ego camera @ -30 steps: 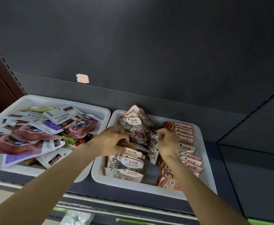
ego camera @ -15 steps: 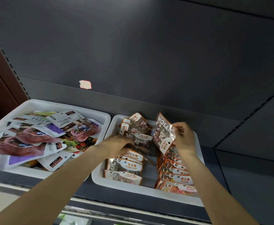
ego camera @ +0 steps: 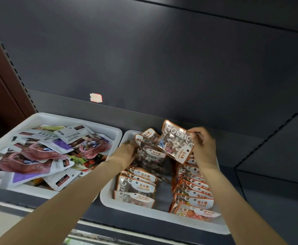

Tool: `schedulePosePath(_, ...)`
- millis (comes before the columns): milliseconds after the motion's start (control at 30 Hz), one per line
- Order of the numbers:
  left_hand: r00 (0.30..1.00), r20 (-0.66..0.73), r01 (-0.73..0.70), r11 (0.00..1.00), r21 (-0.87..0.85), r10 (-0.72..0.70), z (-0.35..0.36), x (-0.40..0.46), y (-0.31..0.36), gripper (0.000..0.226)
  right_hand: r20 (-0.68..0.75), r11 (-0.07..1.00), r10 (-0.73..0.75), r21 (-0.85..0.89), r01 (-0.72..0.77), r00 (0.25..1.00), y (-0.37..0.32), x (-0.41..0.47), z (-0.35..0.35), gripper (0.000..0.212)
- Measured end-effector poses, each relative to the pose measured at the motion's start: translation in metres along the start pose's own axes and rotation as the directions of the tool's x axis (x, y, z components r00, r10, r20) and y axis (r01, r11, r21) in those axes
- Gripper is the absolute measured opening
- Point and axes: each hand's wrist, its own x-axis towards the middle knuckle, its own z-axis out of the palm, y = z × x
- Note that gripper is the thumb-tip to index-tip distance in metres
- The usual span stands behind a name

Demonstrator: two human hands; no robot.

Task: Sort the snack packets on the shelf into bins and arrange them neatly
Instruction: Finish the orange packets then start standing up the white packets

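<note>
Orange-trimmed clear candy packets (ego camera: 177, 142) fill a white bin (ego camera: 109, 198); shelf (ego camera: 162, 59) dark grey.

Both grips (ego camera: 127, 152) (ego camera: 204, 144) curled, arms outstretched.

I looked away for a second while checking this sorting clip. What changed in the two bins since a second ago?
The right hand has lifted one stone candy packet out of the middle of the right bin and now holds it tilted above the sugar row. The left hand stays on the stone candy stack, gripping it. The left bin's loose pile is untouched.
</note>
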Motion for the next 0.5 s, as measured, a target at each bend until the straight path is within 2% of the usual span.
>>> schedulePosePath(100,0.992,-0.069,0.107,0.994,0.012,-0.106,0.004,0.009,0.004,0.040,0.084,1.000,-0.017,-0.019,0.019,0.996,-0.005,0.001,0.003,0.016)
schedulePosePath(200,0.979,-0.133,0.156,0.988,0.004,-0.154,0.008,0.017,0.003,0.030,0.146,0.996,-0.058,-0.062,0.067,0.988,-0.004,0.001,0.006,0.016)
schedulePosePath(300,0.975,-0.163,0.157,0.987,0.029,-0.151,0.011,0.019,0.004,0.024,0.244,0.980,-0.107,-0.135,0.143,0.964,-0.003,0.002,0.008,0.023)
schedulePosePath(400,0.978,-0.150,0.141,0.989,-0.050,-0.147,0.010,0.021,0.002,0.023,0.353,0.956,-0.126,-0.207,0.208,0.927,-0.002,0.003,0.016,0.021)
schedulePosePath(500,0.981,-0.159,0.084,0.982,-0.171,-0.112,0.005,0.018,-0.001,0.022,0.461,0.943,-0.077,-0.255,0.215,0.884,-0.001,0.000,0.034,0.015)
